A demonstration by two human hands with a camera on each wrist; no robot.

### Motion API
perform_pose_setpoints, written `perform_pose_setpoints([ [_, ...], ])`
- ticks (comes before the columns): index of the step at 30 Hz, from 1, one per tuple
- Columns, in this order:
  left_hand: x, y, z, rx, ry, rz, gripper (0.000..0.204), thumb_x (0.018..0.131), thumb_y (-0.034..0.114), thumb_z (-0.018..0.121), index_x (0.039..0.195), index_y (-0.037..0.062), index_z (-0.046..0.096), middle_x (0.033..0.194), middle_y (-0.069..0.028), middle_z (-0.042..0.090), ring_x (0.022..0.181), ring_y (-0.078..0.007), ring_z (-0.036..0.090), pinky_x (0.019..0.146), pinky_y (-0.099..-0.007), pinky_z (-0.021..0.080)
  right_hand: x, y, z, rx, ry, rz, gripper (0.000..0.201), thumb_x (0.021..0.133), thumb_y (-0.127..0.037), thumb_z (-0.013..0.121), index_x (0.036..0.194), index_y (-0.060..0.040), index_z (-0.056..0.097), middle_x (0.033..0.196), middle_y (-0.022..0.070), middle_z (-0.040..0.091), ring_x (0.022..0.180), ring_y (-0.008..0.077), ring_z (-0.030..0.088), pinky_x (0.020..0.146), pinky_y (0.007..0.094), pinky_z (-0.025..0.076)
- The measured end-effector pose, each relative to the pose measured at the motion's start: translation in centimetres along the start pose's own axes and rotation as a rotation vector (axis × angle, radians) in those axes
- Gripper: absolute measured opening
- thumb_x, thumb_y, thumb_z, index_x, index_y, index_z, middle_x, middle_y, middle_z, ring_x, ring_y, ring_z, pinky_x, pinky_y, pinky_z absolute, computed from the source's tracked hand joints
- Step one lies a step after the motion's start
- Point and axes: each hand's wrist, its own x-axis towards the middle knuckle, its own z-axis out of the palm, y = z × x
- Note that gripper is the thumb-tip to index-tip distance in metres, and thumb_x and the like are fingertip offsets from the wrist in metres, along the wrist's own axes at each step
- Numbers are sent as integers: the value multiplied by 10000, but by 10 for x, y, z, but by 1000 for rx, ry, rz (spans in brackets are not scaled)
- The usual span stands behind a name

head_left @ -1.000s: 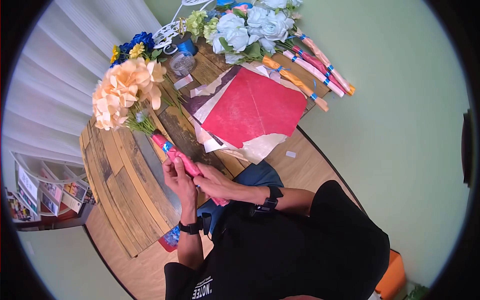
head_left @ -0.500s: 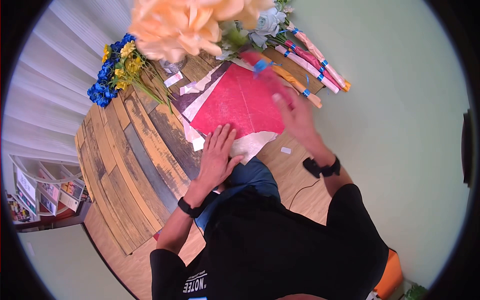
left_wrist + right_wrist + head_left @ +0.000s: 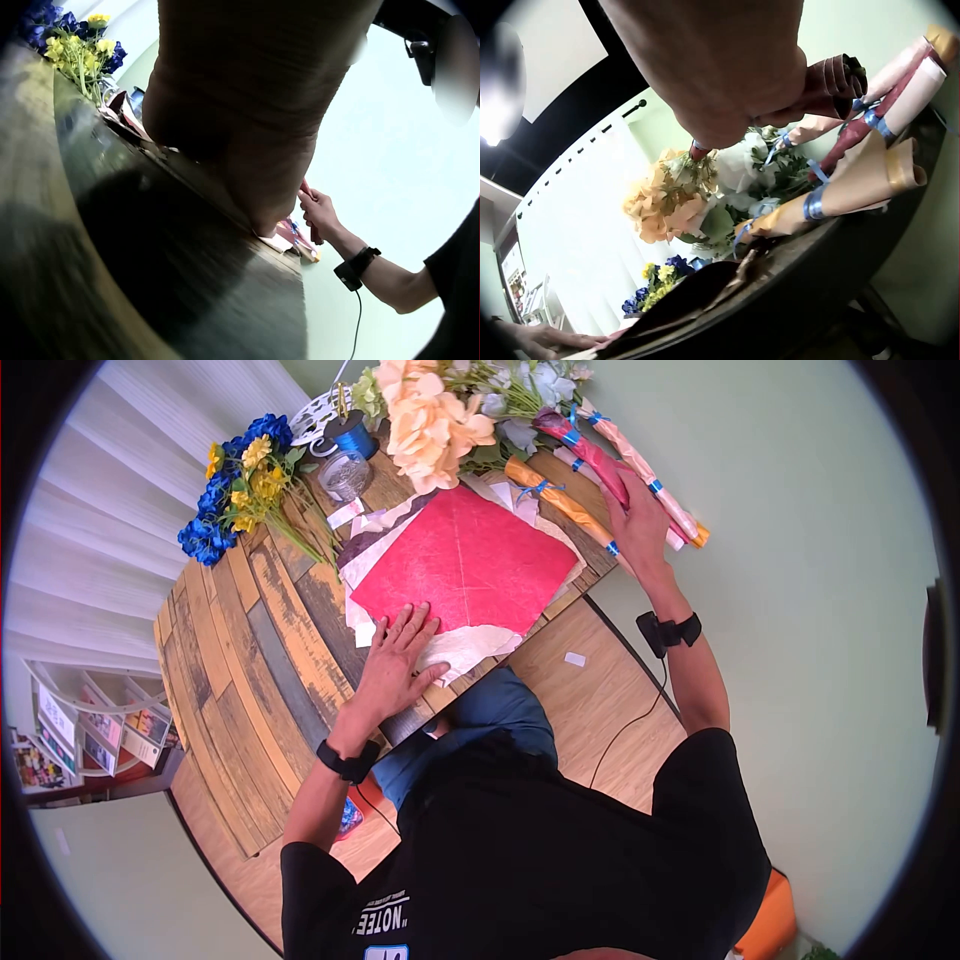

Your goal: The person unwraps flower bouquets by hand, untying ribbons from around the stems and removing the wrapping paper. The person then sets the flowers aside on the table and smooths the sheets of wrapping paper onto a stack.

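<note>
My right hand (image 3: 642, 525) grips the crimson paper-wrapped handle of a peach-flower bouquet (image 3: 432, 430), held over the table's far right side. Blue ribbon circles the handle near the blooms. In the right wrist view the handle's rolled paper end (image 3: 840, 84) sticks out past the hand. Below it lie several wrapped bouquets, among them an orange-wrapped one (image 3: 565, 510) and a pale pink one (image 3: 645, 475). My left hand (image 3: 395, 668) rests with fingers extended on the near left edge of a paper stack, whose top sheet is red (image 3: 465, 555).
Blue and yellow flowers (image 3: 235, 490) lie at the table's far left, near a blue ribbon spool (image 3: 350, 435) and a clear round container (image 3: 345, 477). The wooden table (image 3: 235, 690) has a curved left edge. A wall (image 3: 810, 610) stands on the right.
Both hands held the bouquet at the near edge; my right hand has carried it to the far right, over the wrapped bouquets. My left hand let go and came down on the papers, which shifted left.
</note>
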Motion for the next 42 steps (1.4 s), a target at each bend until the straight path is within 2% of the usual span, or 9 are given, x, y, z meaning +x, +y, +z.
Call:
perform_pose_setpoints([
  [5, -5, -8, -13, -128, -3, -14, 738, 933, 448, 653, 1513, 56, 421, 1613, -169, 330, 1505, -358, 278, 1232, -504, 189, -14, 20, 11, 48, -42, 126, 336, 944, -203, 679, 1248, -65, 644, 1087, 152, 711, 910, 325, 698, 769, 377, 543],
  [11, 4, -55, -13, -178, 387, -472, 744, 927, 467, 666, 1407, -66, 466, 1383, -282, 516, 1283, -441, 484, 1103, -468, 386, 1, 3, -4, 207, 68, 125, 327, 994, -154, 630, 1296, -28, 635, 1052, 137, 717, 854, 188, 647, 763, 307, 513],
  [14, 20, -65, -17, -109, 326, -565, 725, 918, 458, 680, 1378, -64, 481, 1303, -278, 560, 1214, -441, 514, 1058, -466, 413, 6, 5, -2, 287, 64, 127, 344, 1022, -191, 606, 1321, -21, 621, 1046, 76, 709, 844, 131, 608, 738, 277, 495],
  [20, 43, -67, -10, -205, 375, -577, 645, 888, 294, 741, 1363, -56, 482, 1185, -283, 621, 1110, -439, 589, 943, -472, 484, 7, 19, 3, 743, -304, 508, 361, 1041, -340, 584, 1239, -44, 640, 762, -81, 498, 645, 23, 411, 565, 201, 332],
  [24, 43, -63, -4, -282, 392, -623, 481, 885, 206, 718, 1271, -11, 530, 1029, -267, 686, 984, -454, 654, 826, -500, 519, 13, 28, 8, 697, -445, 625, 342, 1042, -347, 579, 1182, -44, 654, 746, -78, 492, 634, 20, 405, 563, 203, 335],
  [29, 38, -71, -4, -276, 386, -656, 364, 911, 251, 685, 1163, 12, 576, 902, -230, 702, 872, -436, 678, 770, -498, 523, 11, 43, 22, 381, -610, 406, 374, 1026, -343, 591, 1124, 7, 681, 731, -15, 570, 664, 69, 498, 603, 275, 416],
  [35, 38, -81, -7, -326, 351, -675, 267, 930, 259, 666, 1084, 42, 650, 914, -192, 697, 843, -401, 674, 734, -476, 508, 8, 29, 21, 281, -579, 484, 421, 999, -355, 635, 1178, 23, 684, 829, 40, 664, 742, 100, 560, 711, 283, 479],
  [40, 42, -95, -12, -266, 497, -607, 256, 953, 272, 651, 1044, 34, 675, 987, -177, 618, 883, -370, 630, 770, -446, 494, -1, 6, 17, 235, -332, 370, 393, 947, -310, 711, 1163, 16, 673, 915, 101, 705, 781, 189, 647, 774, 309, 515],
  [42, 45, -102, -12, -230, 504, -604, 292, 975, 301, 629, 1064, 26, 670, 973, -172, 615, 882, -369, 622, 773, -448, 490, -2, -9, 13, -70, -25, -41, 392, 901, -287, 760, 1138, 8, 657, 999, 132, 687, 867, 263, 667, 780, 348, 531],
])
